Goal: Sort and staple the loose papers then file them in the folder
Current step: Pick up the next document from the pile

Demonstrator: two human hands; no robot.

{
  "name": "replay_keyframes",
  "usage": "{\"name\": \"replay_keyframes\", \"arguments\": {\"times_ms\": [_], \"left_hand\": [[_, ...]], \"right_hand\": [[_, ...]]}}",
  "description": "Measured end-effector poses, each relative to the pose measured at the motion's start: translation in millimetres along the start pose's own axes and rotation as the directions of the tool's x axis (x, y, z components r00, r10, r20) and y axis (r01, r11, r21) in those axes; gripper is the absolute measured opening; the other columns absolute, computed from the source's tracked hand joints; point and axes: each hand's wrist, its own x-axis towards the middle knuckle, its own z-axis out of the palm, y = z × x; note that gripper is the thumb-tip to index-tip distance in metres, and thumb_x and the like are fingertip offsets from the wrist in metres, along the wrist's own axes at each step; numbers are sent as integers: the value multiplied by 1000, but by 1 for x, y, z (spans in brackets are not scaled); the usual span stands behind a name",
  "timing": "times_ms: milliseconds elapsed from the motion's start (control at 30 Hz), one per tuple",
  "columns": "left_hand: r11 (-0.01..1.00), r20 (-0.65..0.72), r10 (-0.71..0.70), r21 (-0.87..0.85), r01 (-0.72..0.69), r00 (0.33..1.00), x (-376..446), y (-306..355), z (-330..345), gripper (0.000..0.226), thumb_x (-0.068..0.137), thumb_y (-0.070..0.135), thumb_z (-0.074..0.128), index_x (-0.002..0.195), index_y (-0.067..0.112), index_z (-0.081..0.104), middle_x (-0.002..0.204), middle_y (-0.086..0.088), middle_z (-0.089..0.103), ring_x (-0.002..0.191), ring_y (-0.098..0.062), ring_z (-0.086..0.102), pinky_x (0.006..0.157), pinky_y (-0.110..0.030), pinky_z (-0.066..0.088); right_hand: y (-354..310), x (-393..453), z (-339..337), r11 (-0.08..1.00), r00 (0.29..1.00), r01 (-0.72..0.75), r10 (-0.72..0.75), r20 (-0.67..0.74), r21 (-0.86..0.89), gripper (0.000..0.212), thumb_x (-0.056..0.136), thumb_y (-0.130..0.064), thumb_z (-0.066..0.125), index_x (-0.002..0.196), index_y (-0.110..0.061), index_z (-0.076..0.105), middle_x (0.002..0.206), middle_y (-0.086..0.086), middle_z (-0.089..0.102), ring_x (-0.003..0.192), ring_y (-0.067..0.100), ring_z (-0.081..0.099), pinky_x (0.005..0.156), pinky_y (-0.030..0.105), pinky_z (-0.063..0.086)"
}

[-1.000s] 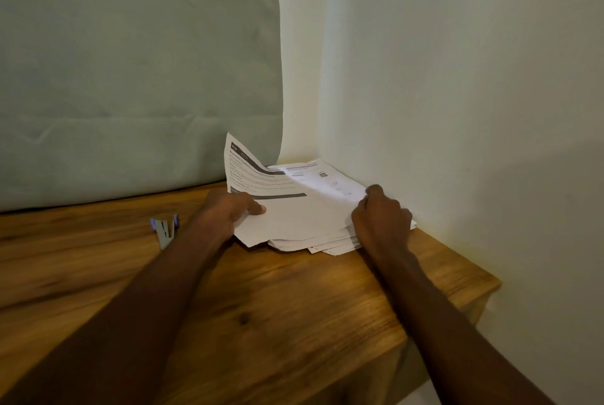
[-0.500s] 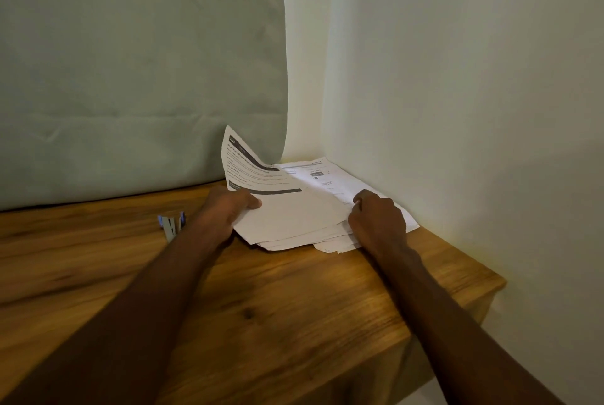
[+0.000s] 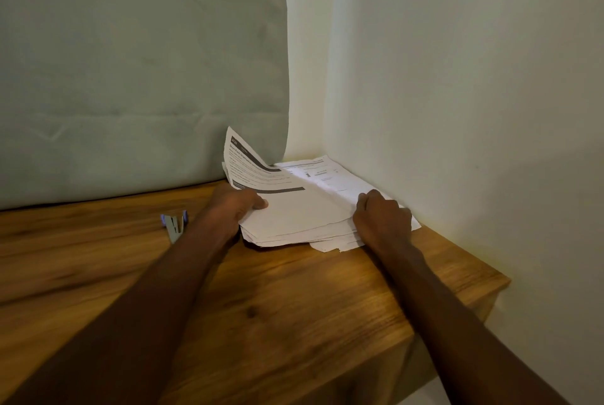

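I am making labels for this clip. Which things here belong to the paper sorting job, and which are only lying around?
Part of the job:
- stack of papers in the table's corner
- lifted top sheet, gripped by the left hand
- right hand, fingers curled on the stack's right edge
- stapler, untouched

Just around:
- wooden table
- grey-green cushion
- white wall

No folder is in view.

Left hand lifted top sheet higher; right hand slid fwd on stack.
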Motion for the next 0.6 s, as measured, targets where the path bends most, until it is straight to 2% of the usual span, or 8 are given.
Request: {"name": "replay_keyframes", "arguments": {"times_ms": [67, 167, 233, 333, 400, 467, 533, 600], "left_hand": [[999, 13, -20, -39, 21, 1000, 1, -1, -2, 55, 68, -6, 87, 119, 4, 67, 120, -14, 71, 96, -35, 70, 85, -47, 60], [993, 27, -5, -116, 8, 1000, 0, -3, -3, 47, 74, -10, 81, 118, 2, 68, 111, -14, 72, 86, -31, 70, 70, -37, 58], [989, 37, 8, -145, -3, 999, -2, -4, -2, 45, 75, -10, 80, 116, 3, 69, 111, -12, 73, 90, -31, 71, 73, -36, 58], [990, 67, 25, -143, -15, 997, -6, -2, -1, 44, 76, -9, 81, 116, 4, 70, 113, -12, 73, 93, -32, 71, 79, -39, 59], [993, 69, 41, -113, -33, 997, -8, -2, 0, 45, 75, -11, 81, 116, 3, 69, 111, -13, 73, 87, -29, 71, 70, -36, 58], [996, 61, 35, -81, -30, 998, -8, -2, 2, 46, 74, -11, 82, 116, 2, 68, 110, -13, 72, 83, -28, 69, 65, -34, 56], [998, 47, 16, -64, -13, 999, -7, -2, 2, 51, 73, -10, 83, 119, 1, 65, 114, -14, 71, 84, -29, 69, 65, -34, 55], [999, 24, 8, -38, -7, 1000, -5, 0, 1, 54, 73, -9, 83, 123, 1, 65, 122, -14, 70, 94, -31, 68, 73, -37, 56]], "right_hand": [[0, 0, 0, 999, 1000, 29, -29, -9, 38, 30, 108, -29, 31, 91, -16, 53, 80, -2, 59, 81, 25, 62, 95, 46, 44], [0, -1, 0, 990, 999, 51, -49, -18, 135, 35, 108, -29, 30, 93, -14, 58, 78, -1, 59, 77, 24, 55, 90, 45, 48], [2, 0, 1, 981, 998, 60, -59, -10, 187, 34, 108, -29, 32, 96, -13, 60, 83, 1, 63, 81, 24, 60, 82, 40, 49], [4, 1, 4, 956, 995, 89, -96, 12, 279, 30, 107, -28, 36, 106, -16, 63, 105, 4, 71, 94, 24, 65, 76, 35, 50], [2, -1, 3, 959, 988, 145, -153, 15, 245, 29, 108, -29, 35, 118, -17, 60, 120, 6, 70, 99, 26, 66, 80, 36, 53], [0, -3, 3, 974, 982, 187, -184, -34, 128, 29, 109, -29, 35, 124, -16, 56, 123, 9, 70, 97, 28, 69, 86, 40, 53], [-2, -2, 2, 990, 988, 131, -126, -92, 51, 30, 108, -30, 33, 124, -15, 54, 119, 9, 72, 97, 28, 69, 97, 47, 48], [0, 1, 0, 1000, 999, 7, -7, -43, 8, 35, 108, -35, 30, 125, -16, 53, 114, 6, 72, 103, 28, 68, 108, 53, 39]]}}
